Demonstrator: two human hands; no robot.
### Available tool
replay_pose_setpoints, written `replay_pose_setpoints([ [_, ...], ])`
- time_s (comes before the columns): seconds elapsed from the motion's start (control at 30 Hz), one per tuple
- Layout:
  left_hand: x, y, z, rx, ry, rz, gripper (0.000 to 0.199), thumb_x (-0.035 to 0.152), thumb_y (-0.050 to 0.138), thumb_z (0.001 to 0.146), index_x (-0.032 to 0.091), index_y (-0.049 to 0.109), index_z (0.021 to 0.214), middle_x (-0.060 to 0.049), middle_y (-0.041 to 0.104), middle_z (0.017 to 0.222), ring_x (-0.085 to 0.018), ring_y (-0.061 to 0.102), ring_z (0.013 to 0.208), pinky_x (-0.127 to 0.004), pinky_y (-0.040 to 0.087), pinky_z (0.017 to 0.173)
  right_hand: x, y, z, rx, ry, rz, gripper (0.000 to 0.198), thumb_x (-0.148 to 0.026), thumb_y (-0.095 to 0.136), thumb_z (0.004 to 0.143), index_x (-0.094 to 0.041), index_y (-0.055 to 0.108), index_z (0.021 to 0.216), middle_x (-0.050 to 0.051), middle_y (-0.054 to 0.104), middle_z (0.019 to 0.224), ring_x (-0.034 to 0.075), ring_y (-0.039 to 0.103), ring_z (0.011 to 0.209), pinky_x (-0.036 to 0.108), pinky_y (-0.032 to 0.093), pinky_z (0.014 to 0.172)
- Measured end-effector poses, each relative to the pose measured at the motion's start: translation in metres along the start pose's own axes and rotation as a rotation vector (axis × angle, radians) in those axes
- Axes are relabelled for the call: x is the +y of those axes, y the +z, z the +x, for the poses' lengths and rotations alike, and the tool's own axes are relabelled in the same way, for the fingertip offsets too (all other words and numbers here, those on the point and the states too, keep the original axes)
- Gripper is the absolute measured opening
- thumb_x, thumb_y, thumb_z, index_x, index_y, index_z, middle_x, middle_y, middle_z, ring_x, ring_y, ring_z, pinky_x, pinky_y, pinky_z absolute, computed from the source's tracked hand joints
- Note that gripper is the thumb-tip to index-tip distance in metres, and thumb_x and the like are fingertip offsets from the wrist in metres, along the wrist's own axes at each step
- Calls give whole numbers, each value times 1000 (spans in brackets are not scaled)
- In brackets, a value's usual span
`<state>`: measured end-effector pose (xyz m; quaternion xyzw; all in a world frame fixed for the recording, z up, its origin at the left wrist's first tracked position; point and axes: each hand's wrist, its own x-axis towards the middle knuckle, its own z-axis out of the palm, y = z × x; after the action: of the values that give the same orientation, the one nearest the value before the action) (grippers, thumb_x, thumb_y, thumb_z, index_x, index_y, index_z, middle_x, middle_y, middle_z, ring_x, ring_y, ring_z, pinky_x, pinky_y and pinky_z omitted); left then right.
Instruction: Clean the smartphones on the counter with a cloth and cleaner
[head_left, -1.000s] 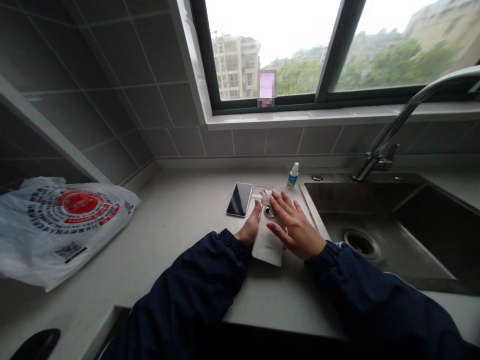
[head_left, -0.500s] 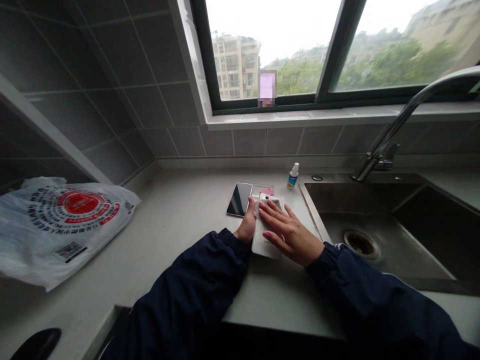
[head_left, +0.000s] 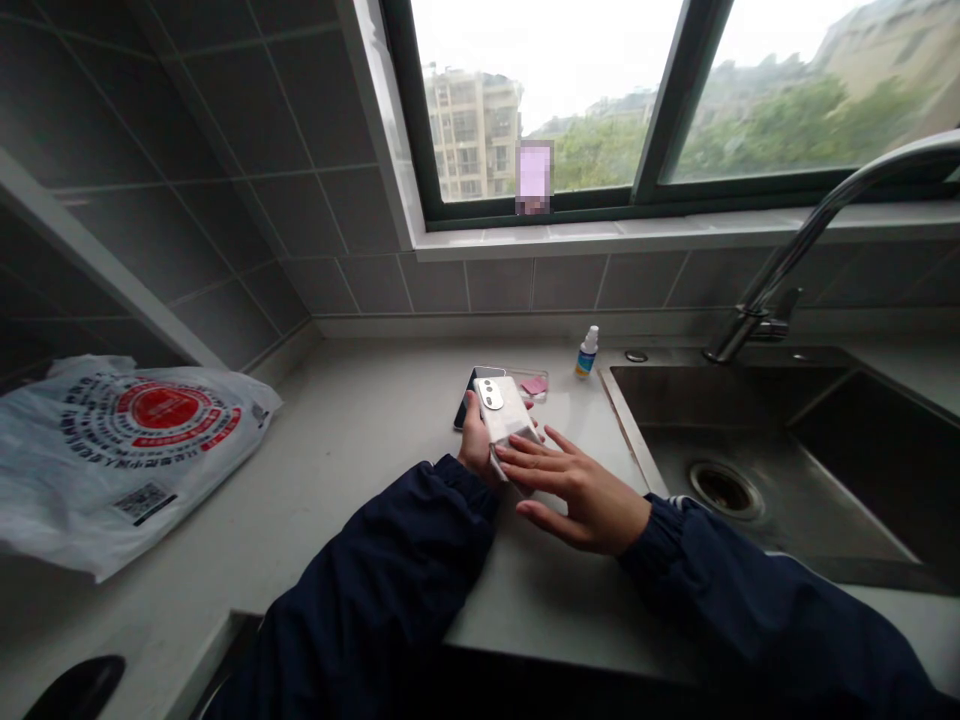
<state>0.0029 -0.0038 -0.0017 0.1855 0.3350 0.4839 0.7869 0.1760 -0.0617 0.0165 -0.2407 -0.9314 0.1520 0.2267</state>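
My left hand (head_left: 475, 445) is wrapped around a pale silver phone (head_left: 508, 412) from below, its thumb along the left edge. The back faces up, with an oval camera module near the top. My right hand (head_left: 574, 485) lies over the phone's lower end, fingers stretched and slightly spread. Those fingers hide the lower part of the back. Behind the held phone, a second phone (head_left: 469, 402) with a dark screen lies on the counter, partly covered. Just right of it are a clear case-like piece (head_left: 541, 372) and a small pink piece (head_left: 534, 386).
A small spray bottle (head_left: 587, 354) with a blue label stands near the sink (head_left: 750, 440). The faucet (head_left: 791, 250) arches over the basin. On the left of the counter (head_left: 360, 420) rests a white plastic bag (head_left: 142, 450) with red print. A window is ahead.
The phone has shifted left and tilted, with its camera end now uncovered. My right hand has slid down from the camera end to the lower end.
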Motion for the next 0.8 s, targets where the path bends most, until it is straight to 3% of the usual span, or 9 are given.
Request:
replay_pose_setpoints([
  [0.2,3,-5,4,45,58,-45,94,73,12,94,1,59,134,-17,71,76,-31,67,68,-45,51,77,-1,1,0,33,-36,8,50,-32,59,97,-27,54,147,8,57,149,26,45,146,60,23,124],
  [0.37,4,-3,4,111,128,-55,92,69,13,96,0,61,131,-17,71,75,-30,66,64,-42,52,73,3,3,0,68,-15,-65,49,-30,58,97,-27,54,146,7,58,148,26,48,144,61,26,123],
  [0.53,6,1,3,155,234,-171,85,61,13,100,-3,61,130,-18,73,80,-29,69,70,-42,54,79,9,6,0,164,34,-175,41,-28,54,100,-27,60,140,6,60,147,26,49,143,61,32,121],
  [0.67,6,2,2,170,282,-197,87,60,10,100,-5,61,128,-19,71,75,-32,71,75,-44,55,82,9,9,-1,165,61,-200,51,-31,56,98,-24,51,149,10,53,153,29,42,147,61,33,120],
  [0.8,6,-3,4,162,250,-175,87,62,10,99,-4,61,127,-17,71,72,-29,68,63,-43,55,75,3,11,0,99,26,-184,61,-34,58,97,-21,43,154,12,48,157,31,34,151,63,29,121],
])
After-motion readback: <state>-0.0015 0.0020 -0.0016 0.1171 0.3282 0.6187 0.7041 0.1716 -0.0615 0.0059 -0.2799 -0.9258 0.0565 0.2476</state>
